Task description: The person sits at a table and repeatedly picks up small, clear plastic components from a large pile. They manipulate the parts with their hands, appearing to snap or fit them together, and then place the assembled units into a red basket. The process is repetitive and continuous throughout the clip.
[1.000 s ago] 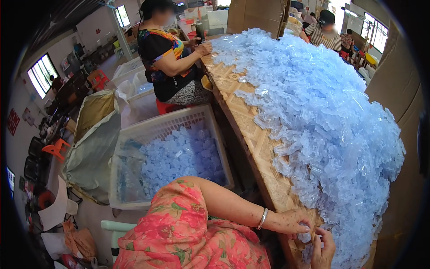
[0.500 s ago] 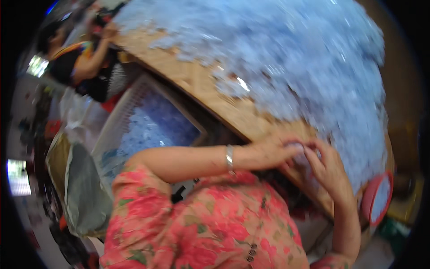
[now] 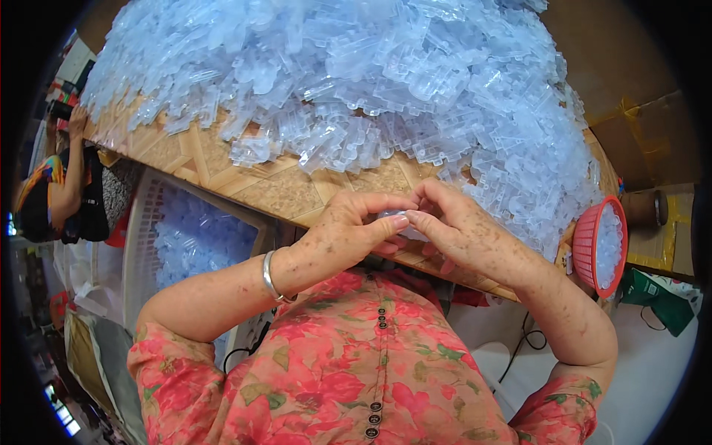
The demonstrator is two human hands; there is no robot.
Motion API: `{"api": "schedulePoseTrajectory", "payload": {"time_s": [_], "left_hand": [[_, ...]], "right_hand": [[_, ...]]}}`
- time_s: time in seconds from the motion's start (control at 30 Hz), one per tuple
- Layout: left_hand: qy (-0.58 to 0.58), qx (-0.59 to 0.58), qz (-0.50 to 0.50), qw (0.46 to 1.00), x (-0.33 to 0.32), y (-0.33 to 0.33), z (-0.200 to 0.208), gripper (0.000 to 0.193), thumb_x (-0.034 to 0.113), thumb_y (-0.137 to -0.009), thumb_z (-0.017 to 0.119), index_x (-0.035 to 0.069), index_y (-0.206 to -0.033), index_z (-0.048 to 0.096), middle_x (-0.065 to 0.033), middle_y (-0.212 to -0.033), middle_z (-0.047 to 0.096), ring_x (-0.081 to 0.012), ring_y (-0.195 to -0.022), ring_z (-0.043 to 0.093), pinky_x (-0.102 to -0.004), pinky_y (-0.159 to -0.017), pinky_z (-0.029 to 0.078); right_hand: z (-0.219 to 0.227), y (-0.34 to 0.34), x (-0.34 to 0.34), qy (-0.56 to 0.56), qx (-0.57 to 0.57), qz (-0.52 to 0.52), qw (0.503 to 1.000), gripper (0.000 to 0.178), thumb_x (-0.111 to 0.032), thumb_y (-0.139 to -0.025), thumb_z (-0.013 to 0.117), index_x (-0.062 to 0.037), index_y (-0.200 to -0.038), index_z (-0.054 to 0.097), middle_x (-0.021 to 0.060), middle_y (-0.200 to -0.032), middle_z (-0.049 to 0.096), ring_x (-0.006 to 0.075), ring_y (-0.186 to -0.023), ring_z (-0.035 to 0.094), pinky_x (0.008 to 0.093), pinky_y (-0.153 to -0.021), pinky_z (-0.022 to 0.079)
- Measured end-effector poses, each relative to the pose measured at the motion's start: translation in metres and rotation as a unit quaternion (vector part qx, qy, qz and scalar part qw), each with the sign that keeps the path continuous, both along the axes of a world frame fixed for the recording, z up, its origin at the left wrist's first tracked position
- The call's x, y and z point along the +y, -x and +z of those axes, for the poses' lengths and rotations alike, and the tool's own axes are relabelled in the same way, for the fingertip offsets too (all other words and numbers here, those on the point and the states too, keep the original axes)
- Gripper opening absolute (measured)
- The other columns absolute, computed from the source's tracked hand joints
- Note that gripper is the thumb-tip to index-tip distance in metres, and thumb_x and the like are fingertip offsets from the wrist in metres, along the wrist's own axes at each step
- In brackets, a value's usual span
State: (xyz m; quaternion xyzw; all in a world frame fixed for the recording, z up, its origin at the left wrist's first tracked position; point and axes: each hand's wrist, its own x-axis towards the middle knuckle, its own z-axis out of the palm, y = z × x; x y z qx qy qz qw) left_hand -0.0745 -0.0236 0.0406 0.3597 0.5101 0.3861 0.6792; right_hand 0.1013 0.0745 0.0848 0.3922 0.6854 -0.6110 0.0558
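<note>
My left hand (image 3: 352, 226) and my right hand (image 3: 460, 228) meet in front of my body at the table's near edge. Thumbs and fingertips of both close round a small clear plastic piece (image 3: 393, 213), mostly covered by the fingers. Just beyond them lies the wood-patterned tabletop (image 3: 259, 185). A large heap of translucent, bluish plastic pieces (image 3: 356, 81) covers most of it, many of them flat and elongated. A silver bangle (image 3: 271, 276) circles my left wrist.
Left of me, below table height, a white slatted crate (image 3: 141, 222) holds many similar pieces. A red plastic basket (image 3: 586, 248) with more pieces is at the right. A co-worker (image 3: 63, 185) is at the far left. A cardboard box (image 3: 645, 133) stands right of the table.
My view has turned, so the table edge lies more level and the picture is sharper. Both hands still hold a small piece together, now nearer the middle of the view.
</note>
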Motion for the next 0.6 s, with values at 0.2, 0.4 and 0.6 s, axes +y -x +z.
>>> {"api": "schedulePoseTrajectory", "payload": {"time_s": [0.2,0.4,0.6], "left_hand": [[0.009,-0.020,0.014,1.000,0.001,-0.001,0.001,0.029,0.010,-0.099,0.055,0.002,-0.126,0.061,-0.0080,-0.116,0.065,-0.0129,-0.103,0.064,-0.0268,-0.086,0.057],[0.007,-0.020,0.037,0.999,-0.002,-0.005,-0.003,0.028,0.007,-0.098,0.055,0.002,-0.125,0.062,-0.0086,-0.115,0.065,-0.0130,-0.102,0.064,-0.0265,-0.087,0.057],[-0.016,-0.044,0.047,0.998,-0.002,-0.010,-0.005,0.030,0.008,-0.099,0.054,0.006,-0.128,0.061,-0.0067,-0.114,0.066,-0.0108,-0.097,0.064,-0.0252,-0.085,0.057]], "right_hand": [[-0.005,0.003,0.010,-0.042,-0.006,0.053,0.998,0.033,-0.029,-0.091,0.057,0.0027,-0.099,0.054,0.0177,-0.097,0.057,0.0256,-0.091,0.059,0.0374,-0.079,0.048],[-0.002,0.011,0.011,0.066,-0.022,0.018,0.997,0.027,-0.025,-0.091,0.056,0.0012,-0.097,0.054,0.0143,-0.097,0.057,0.0195,-0.087,0.059,0.0345,-0.063,0.055],[-0.009,0.010,0.012,0.022,-0.017,0.038,0.999,0.021,-0.022,-0.092,0.055,-0.0008,-0.095,0.052,0.0115,-0.094,0.055,0.0170,-0.082,0.056,0.0326,-0.058,0.056]]}}
